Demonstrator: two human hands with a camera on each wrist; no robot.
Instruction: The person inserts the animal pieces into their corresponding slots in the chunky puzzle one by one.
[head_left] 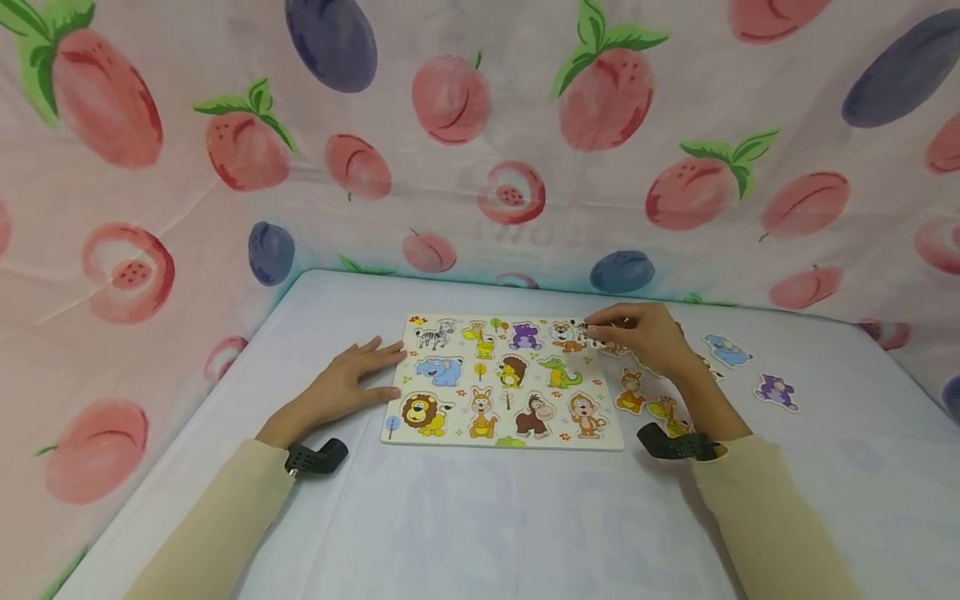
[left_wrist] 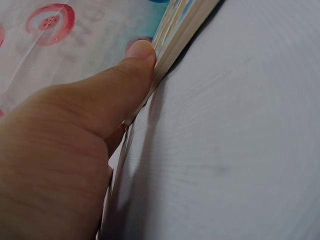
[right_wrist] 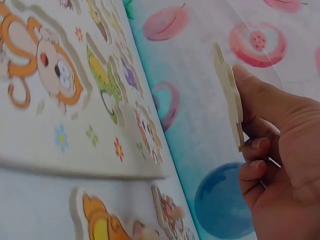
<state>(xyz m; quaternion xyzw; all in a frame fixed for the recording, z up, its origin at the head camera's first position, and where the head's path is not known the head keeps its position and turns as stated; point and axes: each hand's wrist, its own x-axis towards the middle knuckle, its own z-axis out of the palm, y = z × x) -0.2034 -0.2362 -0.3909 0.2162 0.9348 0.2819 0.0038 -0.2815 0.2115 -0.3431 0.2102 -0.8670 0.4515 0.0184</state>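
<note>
A white cloth covers the surface (head_left: pixel 480 525), and a pale fabric wall (head_left: pixel 330 108) printed with red and dark blue fruit rises behind it and to its left. On the surface lies a puzzle board (head_left: pixel 502 446) with shallow animal-shaped recesses, each showing a picture: zebra, giraffe, purple hippo and tiger at the back, elephant, hedgehog and crocodile in the middle, lion, kangaroo, gorilla and monkey in front. The left hand (head_left: pixel 345 382) lies with fingers extended, its thumb against the board's left edge. The right hand (head_left: pixel 647 335) pinches a striped piece (right_wrist: pixel 231 97) above the board's back right corner. To the right of the board are loose kangaroo (head_left: pixel 631 393), giraffe (head_left: pixel 667 415), elephant (head_left: pixel 726 351) and purple hippo (head_left: pixel 777 392) pieces; others are partly hidden by the right hand and forearm.
</note>
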